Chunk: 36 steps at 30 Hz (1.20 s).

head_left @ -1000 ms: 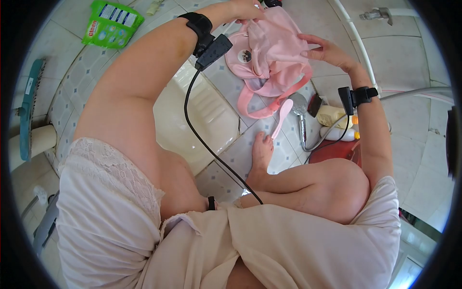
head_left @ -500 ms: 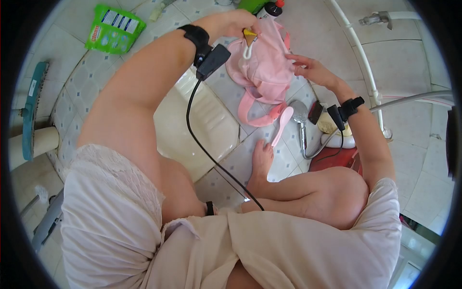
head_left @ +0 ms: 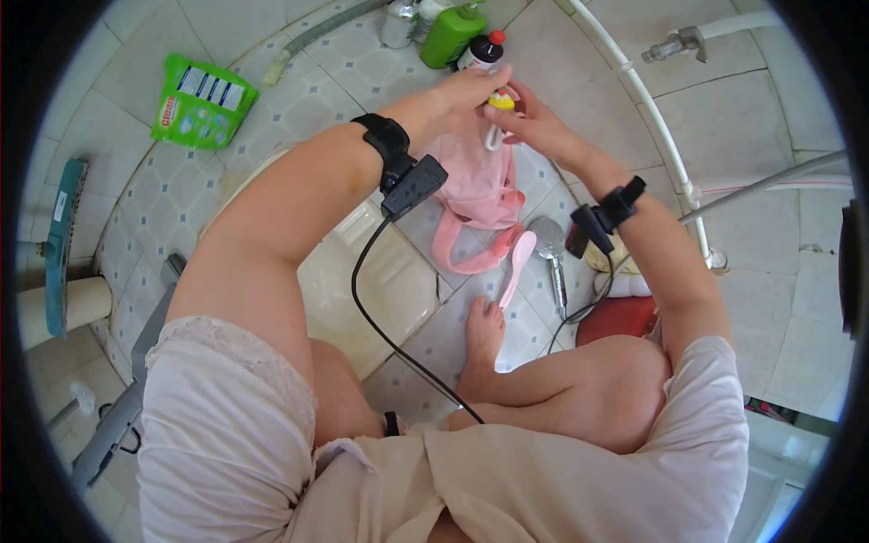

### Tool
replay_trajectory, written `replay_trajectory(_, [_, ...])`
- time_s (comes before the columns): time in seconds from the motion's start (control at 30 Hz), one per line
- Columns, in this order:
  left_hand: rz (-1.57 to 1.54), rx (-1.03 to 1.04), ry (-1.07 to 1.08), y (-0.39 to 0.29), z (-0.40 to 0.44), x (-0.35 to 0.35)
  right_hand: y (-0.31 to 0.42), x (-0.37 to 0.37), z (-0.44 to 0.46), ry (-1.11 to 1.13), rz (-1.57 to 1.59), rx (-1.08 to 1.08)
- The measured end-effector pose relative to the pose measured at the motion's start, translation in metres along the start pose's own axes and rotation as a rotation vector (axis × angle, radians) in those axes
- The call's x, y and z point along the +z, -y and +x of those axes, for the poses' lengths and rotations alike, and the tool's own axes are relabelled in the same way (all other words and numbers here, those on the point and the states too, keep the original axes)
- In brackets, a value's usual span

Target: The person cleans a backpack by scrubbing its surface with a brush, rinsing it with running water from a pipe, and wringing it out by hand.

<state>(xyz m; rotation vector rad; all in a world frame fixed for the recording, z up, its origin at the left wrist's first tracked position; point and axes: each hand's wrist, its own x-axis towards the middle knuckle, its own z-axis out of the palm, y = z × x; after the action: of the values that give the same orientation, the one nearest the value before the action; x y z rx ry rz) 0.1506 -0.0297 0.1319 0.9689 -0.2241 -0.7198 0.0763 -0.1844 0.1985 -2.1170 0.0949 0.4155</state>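
A pink cloth bag (head_left: pixel 475 185) with a pink strap hangs below my hands, its lower part over the tiled floor. My left hand (head_left: pixel 472 89) is closed at the bag's top, its fingers partly hidden. My right hand (head_left: pixel 541 125) pinches a small yellow and white charm (head_left: pixel 501 101) there, and a white loop (head_left: pixel 493 138) dangles below it. A pink long-handled brush (head_left: pixel 516 270) lies beside the strap, close to my foot (head_left: pixel 486 333).
A shower head (head_left: pixel 548 237) lies right of the brush, near a red basin (head_left: pixel 620 319). A green pump bottle (head_left: pixel 453 36) and a dark red-capped bottle (head_left: pixel 482 52) stand behind the hands. A green pouch (head_left: pixel 204 101) is at left, a cream squat toilet pan (head_left: pixel 362 281) centre.
My right hand has moved from the bag's right side up to the charm beside my left hand. The bag's upper part is drawn together, and the view has shifted, showing more bottles.
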Motion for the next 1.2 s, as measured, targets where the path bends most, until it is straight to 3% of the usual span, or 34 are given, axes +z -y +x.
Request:
replay_trajectory(0.07, [-0.239, -0.169, 0.027, -0.009, -0.001, 0.016, -0.010, -0.006, 0.017, -0.072, -0.011, -0.005])
replay_trajectory(0.17, [-0.053, -0.120, -0.016, -0.012, 0.000, 0.020, -0.025, -0.043, 0.041, -0.280, 0.120, 0.033])
replay_trajectory(0.2, [0.040, -0.127, -0.082, -0.012, 0.001, 0.018, -0.023, -0.053, 0.041, -0.280, 0.115, 0.029])
replay_trajectory(0.27, [0.065, -0.106, -0.090, -0.012, -0.003, 0.005, -0.020, -0.071, 0.041, -0.240, 0.417, 0.051])
replay_trajectory(0.33, [0.057, -0.288, -0.004, -0.016, -0.012, -0.007, -0.013, -0.073, 0.040, -0.236, 0.569, 0.078])
replay_trajectory(0.4, [0.096, -0.309, -0.029, -0.017, -0.018, -0.015, -0.020, -0.085, 0.039, -0.048, 0.932, 0.130])
replay_trajectory(0.43, [0.138, -0.333, -0.052, -0.016, -0.018, -0.016, -0.023, -0.086, 0.042, -0.054, 0.935, 0.129])
replay_trajectory(0.6, [0.149, -0.296, -0.121, -0.005, -0.015, -0.014, -0.025, -0.081, 0.044, -0.236, 0.806, 0.077])
replay_trajectory(0.87, [0.280, -0.213, -0.254, -0.002, -0.008, -0.036, -0.033, -0.082, 0.035, -0.132, 0.499, 0.205])
replay_trajectory(0.93, [0.501, -0.210, -0.272, -0.004, -0.009, -0.042, -0.038, -0.080, 0.034, -0.084, 0.474, 0.243])
replay_trajectory(0.97, [0.501, -0.220, -0.268, -0.001, -0.010, -0.042, -0.042, -0.075, 0.033, -0.147, 0.361, 0.277])
replay_trajectory(1.03, [0.814, -0.237, -0.291, -0.006, -0.021, -0.032, -0.048, -0.063, 0.033, -0.209, 0.253, 0.325])
replay_trajectory(1.1, [0.735, -0.317, -0.151, -0.004, -0.025, -0.025, -0.052, -0.050, 0.034, -0.050, 0.147, 0.311])
replay_trajectory(1.17, [0.650, -0.386, -0.016, 0.002, -0.024, -0.019, -0.034, -0.014, 0.033, -0.037, 0.058, 0.275])
replay_trajectory(1.2, [0.429, -0.392, 0.013, 0.005, -0.023, -0.015, -0.030, -0.002, 0.031, -0.025, -0.035, 0.225])
